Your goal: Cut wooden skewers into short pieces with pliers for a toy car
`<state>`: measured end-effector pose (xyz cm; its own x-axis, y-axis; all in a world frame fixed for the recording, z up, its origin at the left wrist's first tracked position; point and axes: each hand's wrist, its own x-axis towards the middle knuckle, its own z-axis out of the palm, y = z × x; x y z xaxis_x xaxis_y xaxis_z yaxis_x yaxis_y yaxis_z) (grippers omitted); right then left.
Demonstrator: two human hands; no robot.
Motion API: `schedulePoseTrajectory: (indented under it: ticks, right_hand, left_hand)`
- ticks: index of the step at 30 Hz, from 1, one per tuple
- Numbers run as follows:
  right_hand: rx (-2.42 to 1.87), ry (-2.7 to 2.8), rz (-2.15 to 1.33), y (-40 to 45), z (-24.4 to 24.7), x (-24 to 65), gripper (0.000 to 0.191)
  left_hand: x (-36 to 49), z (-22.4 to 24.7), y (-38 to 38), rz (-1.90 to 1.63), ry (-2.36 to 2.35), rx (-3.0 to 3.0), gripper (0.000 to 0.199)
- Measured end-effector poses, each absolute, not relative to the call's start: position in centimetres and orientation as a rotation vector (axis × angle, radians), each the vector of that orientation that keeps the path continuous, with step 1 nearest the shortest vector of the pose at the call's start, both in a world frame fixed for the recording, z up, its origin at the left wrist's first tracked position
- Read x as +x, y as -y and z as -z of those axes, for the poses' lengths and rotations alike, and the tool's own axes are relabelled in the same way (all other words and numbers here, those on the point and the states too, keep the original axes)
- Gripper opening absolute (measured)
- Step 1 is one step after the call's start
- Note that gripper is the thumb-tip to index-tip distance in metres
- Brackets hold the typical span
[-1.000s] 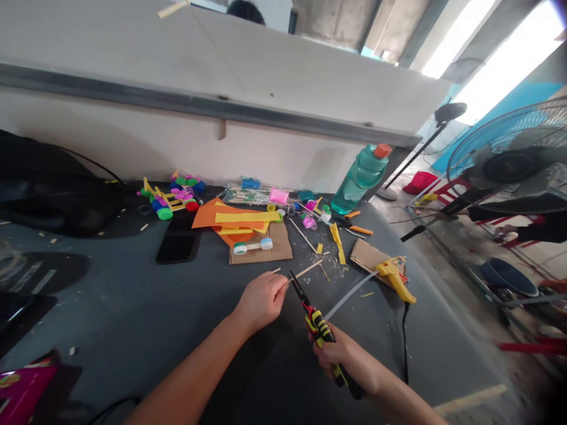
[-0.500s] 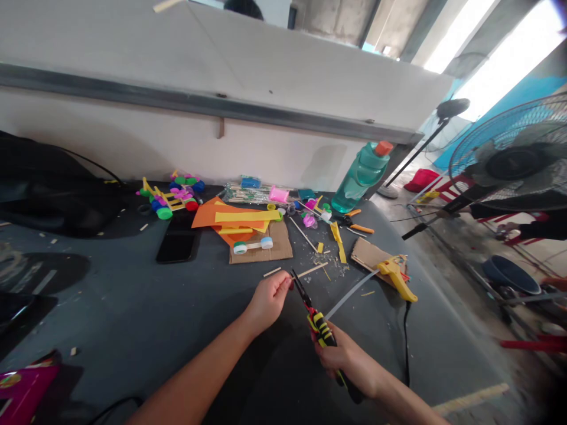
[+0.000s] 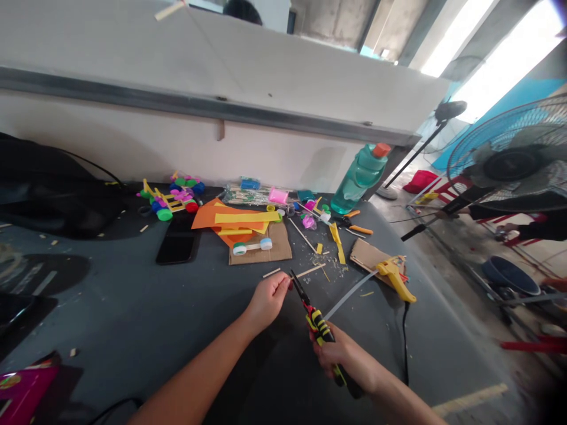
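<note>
Fingers (image 3: pixel 283 287) of the left hand (image 3: pixel 267 302) are pinching into a narrow grip, their tips just beside the black jaws of the cutters (image 3: pixel 319 327). Whether they are holding a sliver of wood cannot be told, since anything there is hidden. The right hand (image 3: pixel 342 360) is wrapping around the yellow-and-black handles, and the cutters are pointing up and to the left, their long axis slanting from the lower right toward the left fingertips. Two thin sticks are lying just beyond the hands: a short stick (image 3: pixel 271 273) past the left knuckles, and a longer stick (image 3: pixel 310 270) running up and right from near the jaws, closer to the cutters than to the left hand. Farther right, a glue gun (image 3: pixel 396 280) is resting against a cardboard scrap (image 3: pixel 371 260), its long glue stick (image 3: pixel 349 293) reaching toward the cutters without touching them. Behind the hands, a cardboard piece (image 3: pixel 260 248) is carrying a capped axle (image 3: pixel 252 247).
</note>
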<state>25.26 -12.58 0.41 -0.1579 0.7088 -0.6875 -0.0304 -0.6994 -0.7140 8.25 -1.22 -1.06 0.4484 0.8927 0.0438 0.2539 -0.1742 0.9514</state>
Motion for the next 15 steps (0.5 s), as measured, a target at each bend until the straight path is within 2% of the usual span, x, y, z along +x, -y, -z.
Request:
schedulePoseTrajectory:
  ticks: [8, 15]
  right_hand:
    - [-1.621, 0.759, -1.962, 12.3, -2.0, 24.9, 0.037]
    - [-1.643, 0.760, -1.944, 12.2, -2.9, 24.5, 0.038]
  left_hand:
    - [7.2, 0.9, 0.9, -0.702, -1.016, 2.200, 0.027]
    - [7.1, 0.2, 1.0, -0.681, -1.019, 2.321, 0.026]
